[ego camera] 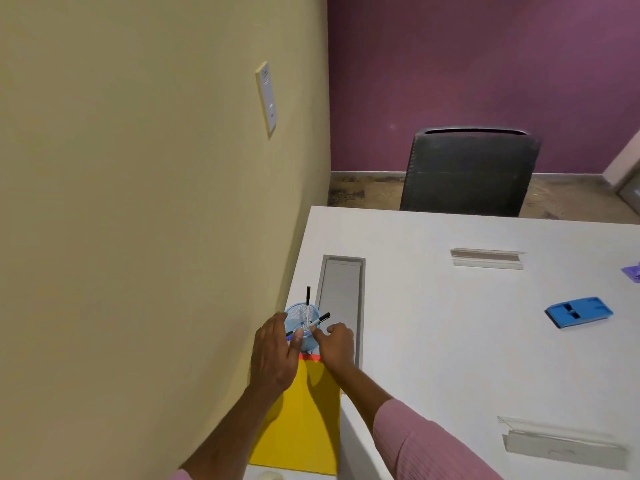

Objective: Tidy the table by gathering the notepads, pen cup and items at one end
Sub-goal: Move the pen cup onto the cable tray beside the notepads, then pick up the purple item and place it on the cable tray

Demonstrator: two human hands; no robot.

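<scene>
A blue mesh pen cup (300, 315) stands at the table's left edge by the wall, with black-capped pens (308, 299) sticking out. My left hand (273, 355) cups its left side, thumb against the mesh. My right hand (336, 342) pinches a pen lying across the cup's rim. A yellow notepad (304, 417) with a red top strip lies just in front of the cup, partly under my forearms.
A grey cable tray lid (341, 299) is set into the white table (433, 341) right of the cup. A blue eraser (579, 311), two clear name holders (486, 258) (561, 441) and a purple item (632, 271) lie to the right. A black chair (467, 171) stands at the far side.
</scene>
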